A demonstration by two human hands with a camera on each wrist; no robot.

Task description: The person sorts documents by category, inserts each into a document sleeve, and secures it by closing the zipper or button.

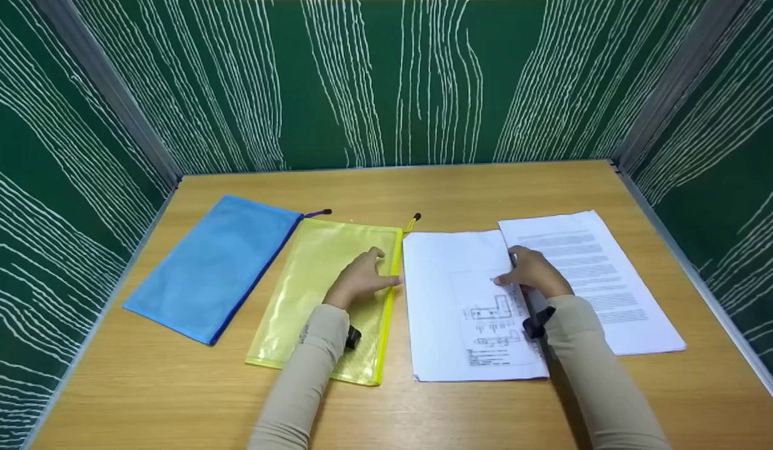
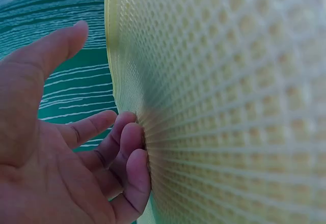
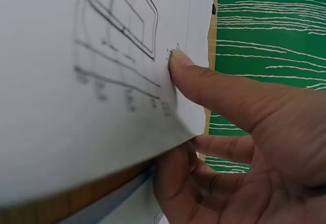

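the right hand is closed on the drawing papers, their right edge being pinched between thumb and fingers; the left hand is left loose, nothing being grasped, with its fingertips rested against the yellow pouch; the drawing papers are laid on the table between the yellow pouch and the printed pages; a blue pouch is placed left of the yellow pouch.
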